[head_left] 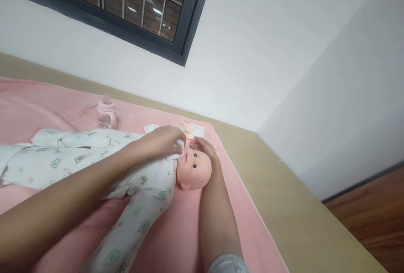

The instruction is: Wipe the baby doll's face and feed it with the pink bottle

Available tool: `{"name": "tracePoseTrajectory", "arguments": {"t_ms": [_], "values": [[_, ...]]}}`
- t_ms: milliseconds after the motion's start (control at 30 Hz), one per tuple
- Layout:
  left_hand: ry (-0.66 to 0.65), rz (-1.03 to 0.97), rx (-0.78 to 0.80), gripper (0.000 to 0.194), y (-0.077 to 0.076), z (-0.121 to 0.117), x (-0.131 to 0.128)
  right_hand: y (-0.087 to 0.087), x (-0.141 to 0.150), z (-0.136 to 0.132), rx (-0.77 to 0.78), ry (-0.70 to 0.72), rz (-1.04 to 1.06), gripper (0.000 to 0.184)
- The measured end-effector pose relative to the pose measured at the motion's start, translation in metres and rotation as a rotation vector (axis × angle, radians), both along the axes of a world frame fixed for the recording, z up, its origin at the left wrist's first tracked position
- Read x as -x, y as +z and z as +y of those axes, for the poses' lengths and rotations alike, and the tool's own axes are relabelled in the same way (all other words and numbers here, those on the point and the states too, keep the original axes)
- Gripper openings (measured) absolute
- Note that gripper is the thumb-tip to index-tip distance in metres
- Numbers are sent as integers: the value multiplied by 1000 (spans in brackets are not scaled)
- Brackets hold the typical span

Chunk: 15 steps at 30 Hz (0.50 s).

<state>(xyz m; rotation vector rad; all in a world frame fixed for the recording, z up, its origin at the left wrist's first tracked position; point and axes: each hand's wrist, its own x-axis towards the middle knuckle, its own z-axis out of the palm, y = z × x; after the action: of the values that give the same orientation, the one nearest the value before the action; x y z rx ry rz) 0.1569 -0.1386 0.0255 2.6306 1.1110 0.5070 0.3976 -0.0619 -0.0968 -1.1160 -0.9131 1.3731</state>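
A baby doll (195, 172) lies on its back, its head towards the right, dressed in a white suit with green animal prints (142, 180). My left hand (166, 140) pinches a folded white tissue (176, 150) against the doll's chin, just below the mouth. On the far side of the doll's head, my right hand (205, 147) curves along the cheek with its fingers stretched out and slightly apart. Its palm is partly hidden behind the head. Just beyond my hands lies a small plastic packet (189, 128) with white and orange on it.
A pink baby bottle (106, 111) with a handle stands behind the doll's body. Beneath everything is a pink sheet (176, 231) over a light wooden surface (271, 197). The white wall (240, 71) and a dark-framed window (179, 50) are behind.
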Motion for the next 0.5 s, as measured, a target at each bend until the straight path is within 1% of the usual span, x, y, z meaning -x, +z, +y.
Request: {"name": "tracePoseTrajectory", "arguments": {"t_ms": [300,500], "values": [[0,-68,-36,13,-3,2,-9,2,1,-1,-9,8,-14,11],[8,-113,-56,14,-5,4,-9,4,2,-2,-3,2,-20,11]]}}
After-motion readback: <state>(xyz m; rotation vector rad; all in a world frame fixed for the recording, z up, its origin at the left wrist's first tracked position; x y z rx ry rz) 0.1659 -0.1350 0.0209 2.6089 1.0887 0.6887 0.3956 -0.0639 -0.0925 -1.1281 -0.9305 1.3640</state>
